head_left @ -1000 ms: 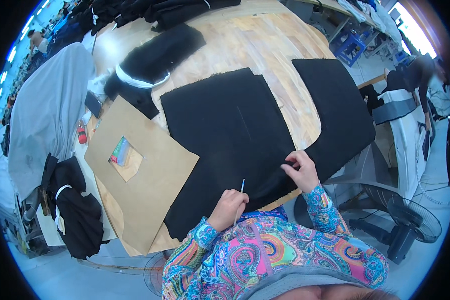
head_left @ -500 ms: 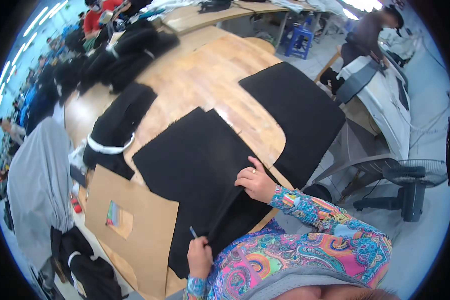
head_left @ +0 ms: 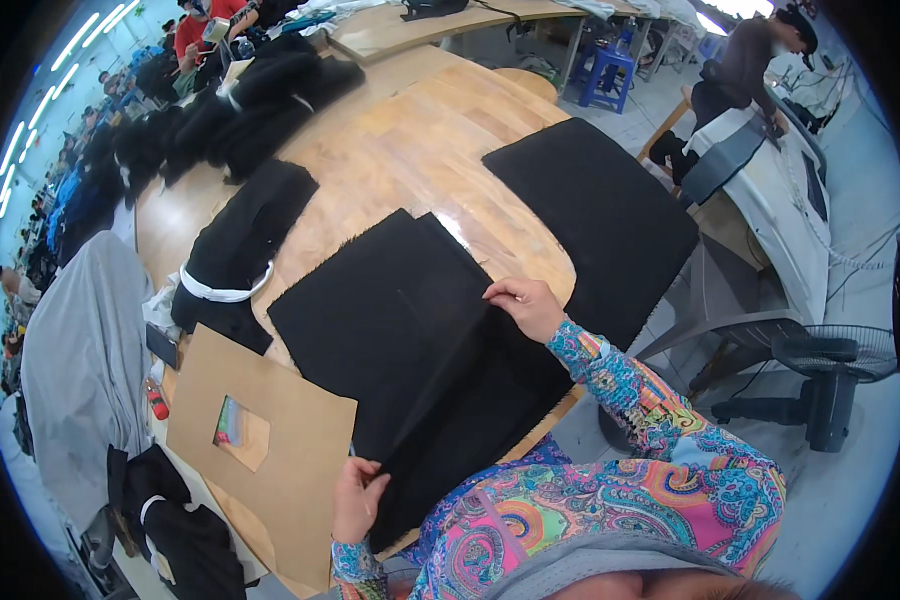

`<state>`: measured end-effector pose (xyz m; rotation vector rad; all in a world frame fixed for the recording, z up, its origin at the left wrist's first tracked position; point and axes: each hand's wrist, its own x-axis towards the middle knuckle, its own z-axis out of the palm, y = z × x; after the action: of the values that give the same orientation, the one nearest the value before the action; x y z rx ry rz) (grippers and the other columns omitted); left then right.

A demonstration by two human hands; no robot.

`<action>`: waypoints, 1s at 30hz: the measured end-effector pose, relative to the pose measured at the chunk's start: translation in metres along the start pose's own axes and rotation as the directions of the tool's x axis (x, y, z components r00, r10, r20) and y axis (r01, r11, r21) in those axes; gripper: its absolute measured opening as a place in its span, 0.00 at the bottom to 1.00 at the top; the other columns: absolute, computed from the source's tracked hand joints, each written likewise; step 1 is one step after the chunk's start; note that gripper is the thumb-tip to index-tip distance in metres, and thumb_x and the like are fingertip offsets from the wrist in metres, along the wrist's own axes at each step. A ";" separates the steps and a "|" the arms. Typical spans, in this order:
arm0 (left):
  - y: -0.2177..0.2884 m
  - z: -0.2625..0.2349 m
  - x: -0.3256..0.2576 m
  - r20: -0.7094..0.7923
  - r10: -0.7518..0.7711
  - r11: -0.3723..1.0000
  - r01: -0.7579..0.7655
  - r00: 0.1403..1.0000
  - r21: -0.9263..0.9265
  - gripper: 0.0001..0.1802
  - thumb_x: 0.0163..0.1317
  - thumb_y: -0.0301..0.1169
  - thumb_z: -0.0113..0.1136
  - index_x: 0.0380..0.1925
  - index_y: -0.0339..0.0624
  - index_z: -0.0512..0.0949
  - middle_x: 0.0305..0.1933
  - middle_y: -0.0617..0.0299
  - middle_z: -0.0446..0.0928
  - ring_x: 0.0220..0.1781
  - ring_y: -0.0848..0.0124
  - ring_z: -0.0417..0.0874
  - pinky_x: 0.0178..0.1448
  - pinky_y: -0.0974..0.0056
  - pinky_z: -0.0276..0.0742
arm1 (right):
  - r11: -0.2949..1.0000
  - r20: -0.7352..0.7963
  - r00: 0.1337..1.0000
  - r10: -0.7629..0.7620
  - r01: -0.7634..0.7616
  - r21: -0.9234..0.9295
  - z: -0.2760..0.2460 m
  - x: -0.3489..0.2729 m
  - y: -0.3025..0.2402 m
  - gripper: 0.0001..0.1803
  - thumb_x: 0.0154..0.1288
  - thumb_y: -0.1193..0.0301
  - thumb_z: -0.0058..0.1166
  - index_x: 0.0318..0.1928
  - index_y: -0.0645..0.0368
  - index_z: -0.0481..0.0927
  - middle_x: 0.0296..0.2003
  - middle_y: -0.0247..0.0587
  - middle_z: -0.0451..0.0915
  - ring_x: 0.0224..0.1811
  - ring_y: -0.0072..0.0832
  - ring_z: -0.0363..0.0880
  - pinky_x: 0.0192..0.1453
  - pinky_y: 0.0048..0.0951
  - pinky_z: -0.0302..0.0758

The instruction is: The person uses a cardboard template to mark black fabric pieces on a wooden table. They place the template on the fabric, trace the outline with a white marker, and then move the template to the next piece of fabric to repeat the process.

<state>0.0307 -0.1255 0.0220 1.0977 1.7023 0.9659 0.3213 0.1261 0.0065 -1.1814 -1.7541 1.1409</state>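
A stack of black fabric pieces lies flat on the wooden table in front of me, with a folded-over top piece on its near side. My right hand is closed, thumb and finger pinching that top piece at its far right corner. At its near left corner my left hand pinches the cloth. Of the slim pen, only a small bit seems to show by the left fingers. A brown cardboard template with a cut-out window lies beside the left hand.
Another black fabric piece overhangs the table's right edge. A tied black bundle lies at the left, near a phone and a small red object. A fan stands at the right; a person works at a machine beyond.
The top fabric piece has been lifted and drawn toward me, its fold now wider. My left hand moved left to the cloth's edge; my right hand went from lying on the cloth to pinching its corner.
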 end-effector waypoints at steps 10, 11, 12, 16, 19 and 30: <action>0.033 -0.005 -0.013 -0.127 0.232 0.930 -0.182 0.964 0.318 0.11 0.55 0.21 0.61 0.26 0.39 0.66 0.24 0.64 0.67 0.25 0.76 0.67 0.30 0.71 0.64 | 0.876 0.210 0.956 0.203 -0.273 0.397 -0.005 -0.065 -0.036 0.11 0.64 0.72 0.53 0.46 0.61 0.73 0.35 0.35 0.78 0.38 0.19 0.76 0.43 0.22 0.74; 0.041 0.000 -0.009 -0.173 0.350 0.898 -0.277 0.921 0.341 0.11 0.56 0.21 0.61 0.26 0.40 0.66 0.22 0.67 0.62 0.23 0.78 0.62 0.27 0.71 0.60 | 0.827 0.375 0.902 0.214 -0.371 0.422 0.003 -0.087 -0.032 0.12 0.64 0.70 0.53 0.47 0.61 0.72 0.36 0.36 0.77 0.40 0.21 0.76 0.43 0.23 0.75; 0.050 0.001 -0.010 -0.209 0.270 0.931 -0.199 0.940 0.307 0.11 0.55 0.22 0.62 0.24 0.39 0.67 0.22 0.62 0.68 0.23 0.74 0.68 0.28 0.69 0.65 | 0.697 0.619 0.744 0.252 -0.583 0.417 0.009 -0.098 -0.039 0.14 0.65 0.68 0.52 0.48 0.62 0.72 0.37 0.37 0.77 0.40 0.23 0.77 0.44 0.24 0.76; 0.090 0.014 0.002 0.176 0.478 0.755 -0.506 0.860 0.417 0.09 0.50 0.20 0.64 0.25 0.38 0.71 0.28 0.53 0.77 0.27 0.63 0.78 0.31 0.64 0.73 | 0.136 0.837 0.495 0.234 -0.869 0.476 0.047 -0.112 -0.042 0.31 0.64 0.55 0.54 0.58 0.62 0.63 0.49 0.45 0.71 0.43 0.32 0.77 0.49 0.33 0.77; 0.121 0.028 -0.001 0.435 0.541 0.636 -0.688 0.720 0.348 0.10 0.44 0.19 0.65 0.23 0.39 0.72 0.27 0.54 0.77 0.28 0.57 0.80 0.31 0.61 0.76 | 0.110 0.730 0.467 0.499 -0.869 0.482 0.065 -0.068 -0.067 0.39 0.61 0.54 0.57 0.63 0.61 0.55 0.52 0.48 0.66 0.48 0.36 0.74 0.50 0.42 0.76; 0.115 0.011 -0.002 0.425 0.247 0.874 -0.390 0.871 0.291 0.13 0.51 0.20 0.63 0.30 0.41 0.66 0.36 0.52 0.74 0.35 0.65 0.74 0.41 0.65 0.71 | 0.250 0.361 0.822 0.440 -0.498 0.831 0.024 -0.038 -0.069 0.24 0.57 0.79 0.57 0.54 0.54 0.66 0.32 0.24 0.71 0.36 0.17 0.76 0.38 0.24 0.74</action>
<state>0.0721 -0.0898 0.1235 1.7449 1.4311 0.5804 0.2910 0.0706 0.0593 -0.9159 -0.4447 2.1289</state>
